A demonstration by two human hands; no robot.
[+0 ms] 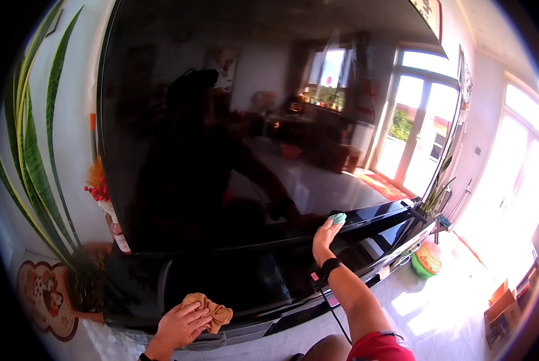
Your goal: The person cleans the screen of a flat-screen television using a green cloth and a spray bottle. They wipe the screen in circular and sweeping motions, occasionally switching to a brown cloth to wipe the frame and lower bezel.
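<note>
A large glossy black television screen (pixel 197 180) fills the middle of the view and mirrors the room and a person. Against its lower edge, right of centre, my right hand (pixel 325 237) presses a light green cloth (pixel 337 218). My left hand (pixel 181 324) rests on an orange-brown cloth (pixel 213 312) at the front edge of the black glossy TV stand (pixel 224 275). Its fingers lie over the cloth's left part. Each wrist wears a dark band.
A potted snake plant (pixel 35 171) and a bottle (pixel 120 237) with a label stand at the left. A black cable (pixel 337 316) hangs by my right forearm. Colourful baskets (pixel 427 261) sit on the floor at right, with cardboard boxes (pixel 503 307) farther right.
</note>
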